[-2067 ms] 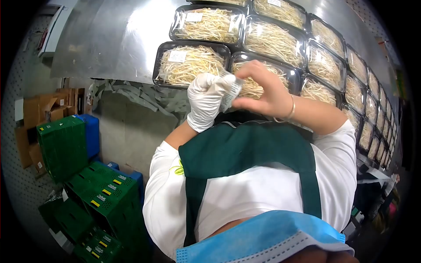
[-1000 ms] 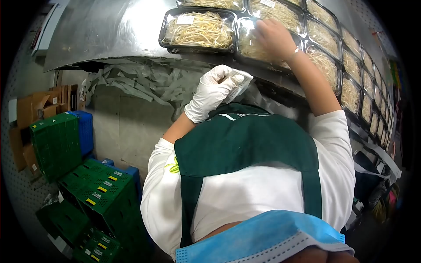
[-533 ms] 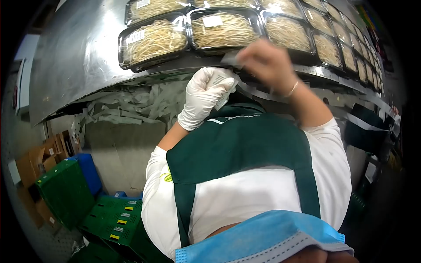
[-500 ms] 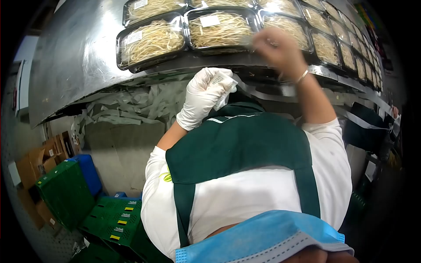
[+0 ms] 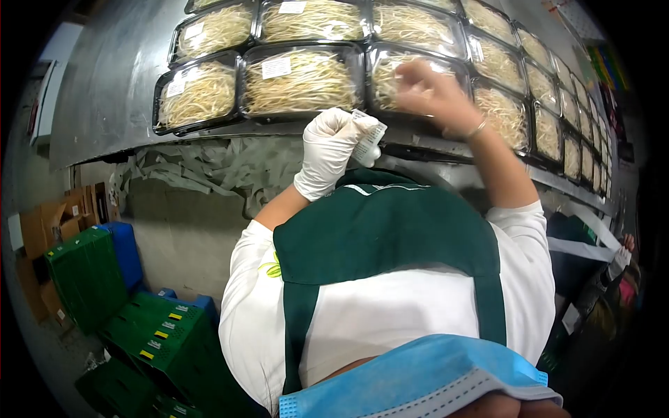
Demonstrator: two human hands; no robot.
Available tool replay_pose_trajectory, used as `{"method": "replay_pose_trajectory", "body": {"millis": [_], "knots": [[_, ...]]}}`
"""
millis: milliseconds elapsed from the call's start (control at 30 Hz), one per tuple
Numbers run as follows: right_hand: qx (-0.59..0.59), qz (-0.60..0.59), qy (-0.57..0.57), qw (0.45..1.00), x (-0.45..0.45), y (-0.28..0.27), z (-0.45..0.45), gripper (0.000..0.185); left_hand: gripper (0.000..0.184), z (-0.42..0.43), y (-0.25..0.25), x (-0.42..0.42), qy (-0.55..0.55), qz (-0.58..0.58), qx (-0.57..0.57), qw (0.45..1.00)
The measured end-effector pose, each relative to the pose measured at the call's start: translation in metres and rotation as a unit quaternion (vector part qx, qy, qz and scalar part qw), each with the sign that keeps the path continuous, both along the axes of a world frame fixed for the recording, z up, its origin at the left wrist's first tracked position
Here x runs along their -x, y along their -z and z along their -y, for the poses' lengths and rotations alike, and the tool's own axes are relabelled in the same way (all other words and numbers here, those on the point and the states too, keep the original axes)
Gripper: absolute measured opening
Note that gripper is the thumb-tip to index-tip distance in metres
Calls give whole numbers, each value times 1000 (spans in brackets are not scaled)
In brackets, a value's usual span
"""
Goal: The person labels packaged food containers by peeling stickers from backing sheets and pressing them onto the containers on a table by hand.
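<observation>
My left hand (image 5: 327, 143), in a white glove, is closed on a strip of printed white labels (image 5: 369, 139) in front of the table edge. My bare right hand (image 5: 435, 97), with a bracelet at the wrist, is over a clear-lidded black tray of bean sprouts (image 5: 390, 87) in the nearest row. Motion blurs its fingers, so whether they hold anything cannot be made out. Left of it, another tray of bean sprouts (image 5: 300, 90) has a white label (image 5: 276, 67) on its lid. The end tray (image 5: 198, 97) also bears a label.
More sprout trays (image 5: 498, 66) stand in rows along the metal table (image 5: 115, 90). Pale torn strips (image 5: 188, 167) hang below the table edge. Green crates (image 5: 157, 334), a blue crate (image 5: 125, 254) and cardboard boxes (image 5: 52, 223) are at lower left.
My right hand has shifted from the gap between two front trays onto the right one of them. The view has moved, showing the trays lower and farther left. My left hand still grips the labels.
</observation>
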State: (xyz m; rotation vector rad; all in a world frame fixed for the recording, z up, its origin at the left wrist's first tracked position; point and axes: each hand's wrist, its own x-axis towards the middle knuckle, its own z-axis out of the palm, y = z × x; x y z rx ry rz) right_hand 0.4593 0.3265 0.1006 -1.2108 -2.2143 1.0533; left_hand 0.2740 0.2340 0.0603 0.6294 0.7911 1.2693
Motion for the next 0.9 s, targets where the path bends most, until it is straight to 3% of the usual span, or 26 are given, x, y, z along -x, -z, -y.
{"method": "replay_pose_trajectory", "body": {"millis": [33, 100, 133, 167, 200, 233, 267, 300, 333, 367, 400, 433, 467, 500, 533, 600, 633, 667, 700, 733, 767, 800, 833, 867, 900], "knots": [[-1, -89, -98, 991, 7, 2, 12, 49, 14, -5, 10, -16, -74, -6, -60, 995], [-33, -130, -106, 985, 9, 5, 24, 29, 16, -11, 1, -33, -96, -29, -57, 993], [-146, -105, -154, 972, 5, -4, 15, 19, 15, -14, -1, -42, -128, -37, -86, 987], [-228, -69, -169, 956, -2, -7, 2, 16, 5, -17, -7, -36, -68, -38, -24, 997], [-309, -34, -184, 933, -9, -7, -18, 14, 11, -24, -12, -53, -190, -76, -26, 978], [-278, -54, -179, 942, -14, -2, -48, 11, 13, -21, -10, -49, -147, -83, -10, 986], [-233, -6, -87, 969, -17, 0, -75, 9, 16, -16, -9, -45, -103, -88, 6, 991], [-174, 55, -56, 982, -18, -9, -106, 19, 15, -14, -11, -49, -111, -98, 20, 989], [-142, 188, -55, 970, -16, -8, -139, 23, 13, -13, -6, -52, -112, -91, 32, 989], [-145, 97, 8, 985, -15, 5, -150, 29, 10, -12, 0, -51, -106, -119, 23, 987], [-149, 148, -21, 977, -9, 6, -158, 25, 7, -10, 5, -48, -98, -148, 14, 984], [-307, 234, -113, 916, -11, 38, -178, 25, 4, -9, 7, -47, -118, -148, 5, 982], [-452, 312, -196, 813, -14, 68, -194, 25, 4, -9, 6, -45, -120, -152, 5, 981], [-527, 254, -180, 791, -15, 54, -184, 29, 5, -10, 4, -43, -111, -112, -18, 987], [-527, 254, -180, 791, -16, 37, -173, 29, 7, -11, 2, -41, -102, -71, -41, 991], [-387, 406, 78, 824, -18, 15, -156, 28, 13, -16, -3, -43, -80, -32, -45, 995], [-387, 389, 57, 834, -29, 17, -161, 34, 16, -21, -14, -48, -91, 5, -49, 995], [-252, 265, 26, 930, -34, 28, -159, 33, 20, -28, -21, -52, -102, 42, -57, 992], [-104, 129, -5, 986, -33, 24, -139, 33, 20, -35, -20, -54, -110, 15, -54, 992], [14, -8, -91, 996, -27, 5, -99, 38, 20, -37, -20, -53, -106, 16, -52, 993], [-38, -51, -196, 979, -23, -1, -75, 37, 18, -40, -21, -52, -112, -46, -66, 990], [-27, -79, -190, 978, -16, -12, -47, 33, 16, -43, -21, -51, -119, -107, -82, 984], [-159, -96, -195, 963, -11, -11, -37, 30, 5, -44, -16, -50, -151, -120, -44, 980], [-219, -115, -186, 951, -7, -12, -34, 23, 5, -43, -13, -51, -149, -119, -47, 981], [-199, -148, -183, 951, -6, -10, -36, 19, 4, -42, -14, -52, -157, -74, -67, 983]]}}
